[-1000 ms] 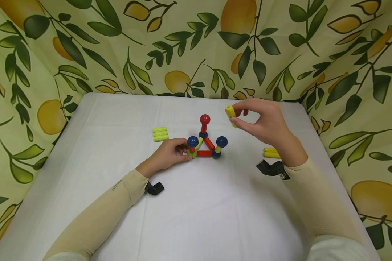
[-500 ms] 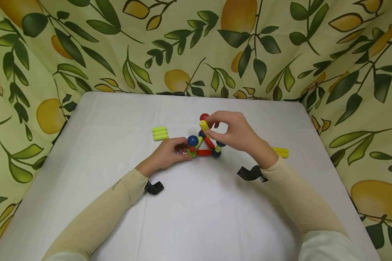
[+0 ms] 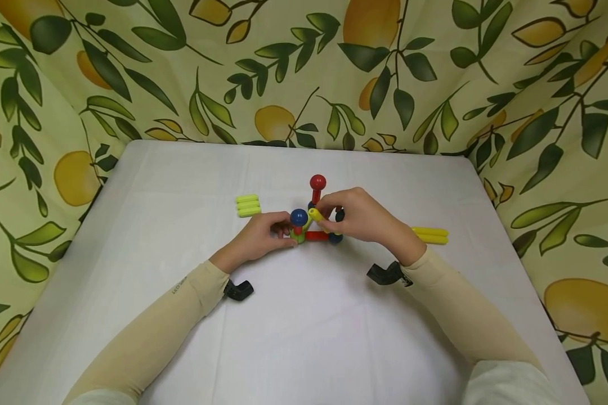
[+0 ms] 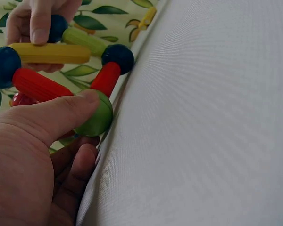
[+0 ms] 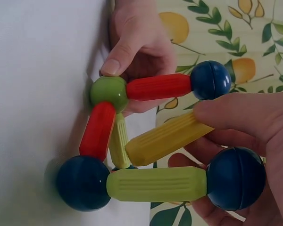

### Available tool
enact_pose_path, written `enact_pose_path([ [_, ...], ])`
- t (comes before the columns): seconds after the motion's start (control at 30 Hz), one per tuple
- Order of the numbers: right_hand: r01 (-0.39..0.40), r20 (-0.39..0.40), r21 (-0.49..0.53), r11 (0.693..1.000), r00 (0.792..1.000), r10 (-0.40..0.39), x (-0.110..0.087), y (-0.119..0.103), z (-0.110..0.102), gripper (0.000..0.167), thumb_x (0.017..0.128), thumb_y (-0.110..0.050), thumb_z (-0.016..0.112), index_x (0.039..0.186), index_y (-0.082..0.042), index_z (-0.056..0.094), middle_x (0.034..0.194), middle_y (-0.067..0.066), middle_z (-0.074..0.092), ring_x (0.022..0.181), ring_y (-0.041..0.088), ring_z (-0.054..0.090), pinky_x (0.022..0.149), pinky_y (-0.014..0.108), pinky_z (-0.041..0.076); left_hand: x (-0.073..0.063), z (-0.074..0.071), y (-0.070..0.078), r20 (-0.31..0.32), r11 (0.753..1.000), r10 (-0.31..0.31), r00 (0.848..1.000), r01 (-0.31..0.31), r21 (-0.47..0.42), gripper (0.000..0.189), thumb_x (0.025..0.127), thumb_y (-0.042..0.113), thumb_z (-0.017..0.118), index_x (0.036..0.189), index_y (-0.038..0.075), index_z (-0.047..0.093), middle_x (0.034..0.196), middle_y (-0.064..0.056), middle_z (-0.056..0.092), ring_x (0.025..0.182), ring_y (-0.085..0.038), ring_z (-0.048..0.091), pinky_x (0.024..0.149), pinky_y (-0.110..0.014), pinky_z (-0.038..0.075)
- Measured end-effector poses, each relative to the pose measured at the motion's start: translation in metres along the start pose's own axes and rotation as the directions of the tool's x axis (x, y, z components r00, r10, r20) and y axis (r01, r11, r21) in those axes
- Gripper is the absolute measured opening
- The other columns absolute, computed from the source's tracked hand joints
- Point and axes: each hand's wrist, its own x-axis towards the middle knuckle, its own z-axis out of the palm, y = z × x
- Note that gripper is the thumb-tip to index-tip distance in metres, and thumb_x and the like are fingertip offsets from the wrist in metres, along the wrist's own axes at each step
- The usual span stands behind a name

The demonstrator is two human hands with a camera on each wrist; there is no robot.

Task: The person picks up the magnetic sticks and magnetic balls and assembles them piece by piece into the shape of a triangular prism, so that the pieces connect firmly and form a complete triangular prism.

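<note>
A small frame of coloured balls and rods stands on the table. My left hand pinches its green ball at the near left corner, thumb on top. From that ball a red rod rises to a blue ball. My right hand holds a yellow rod between thumb and fingers, tilted across the frame. Whether the rod touches a ball I cannot tell. A second blue ball tops the light green post on the right, partly behind my right hand. A red ball tops the far post.
Several light green rods lie side by side left of the frame. More yellow rods lie to the right, partly behind my right wrist. A white cloth covers the table. A patterned curtain hangs behind it.
My right hand has come left and down from the frame's right side, bringing the yellow rod in among the posts. My left hand has stayed on the green ball.
</note>
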Motion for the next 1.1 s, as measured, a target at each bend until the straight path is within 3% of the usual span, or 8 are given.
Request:
enact_pose_path([
  [0.23, -0.003, 0.054, -0.155, 0.988, 0.998, 0.012, 0.001, 0.000, 0.003, 0.014, 0.095, -0.020, 0.086, 0.108, -0.016, 0.083, 0.088, -0.011, 0.072, 0.081, 0.015, 0.064, 0.073, 0.034, 0.054, 0.000, 0.000, -0.001, 0.006, 1.000, -0.005, 1.000, 0.005, -0.002, 0.029, 0.090, 0.012, 0.091, 0.113, 0.010, 0.073, 0.095, -0.002, 0.069, 0.087, -0.019, 0.063, 0.079, -0.034, 0.054],
  [0.4, 0.011, 0.071, -0.196, 0.981, 0.997, 0.004, 0.002, 0.000, 0.005, 0.013, 0.093, -0.019, 0.088, 0.105, -0.016, 0.083, 0.089, -0.010, 0.073, 0.083, 0.016, 0.066, 0.076, 0.034, 0.054, 0.001, -0.002, 0.001, 0.012, 1.000, -0.004, 1.000, 0.005, -0.003, 0.029, 0.091, 0.013, 0.091, 0.115, 0.011, 0.074, 0.097, -0.001, 0.069, 0.088, -0.019, 0.062, 0.080, -0.034, 0.054],
  [0.9, 0.052, 0.086, -0.144, 0.988, 0.995, -0.039, 0.005, 0.004, 0.006, 0.010, 0.094, -0.018, 0.087, 0.103, -0.015, 0.082, 0.090, -0.009, 0.073, 0.085, 0.023, 0.070, 0.079, 0.036, 0.056, 0.000, -0.002, 0.001, 0.007, 1.000, -0.009, 1.000, 0.009, -0.005, 0.032, 0.090, 0.013, 0.092, 0.117, 0.011, 0.075, 0.098, 0.000, 0.070, 0.088, -0.019, 0.063, 0.079, -0.034, 0.054],
  [1.1, 0.083, 0.094, -0.092, 0.992, 0.993, -0.074, 0.008, 0.010, 0.005, 0.017, 0.091, -0.023, 0.092, 0.103, -0.014, 0.082, 0.090, -0.005, 0.074, 0.084, 0.021, 0.068, 0.079, 0.035, 0.056, 0.000, -0.001, 0.002, 0.009, 1.000, -0.002, 1.000, 0.002, 0.004, 0.031, 0.091, 0.013, 0.091, 0.116, 0.010, 0.075, 0.099, 0.000, 0.070, 0.089, -0.019, 0.063, 0.080, -0.034, 0.054],
])
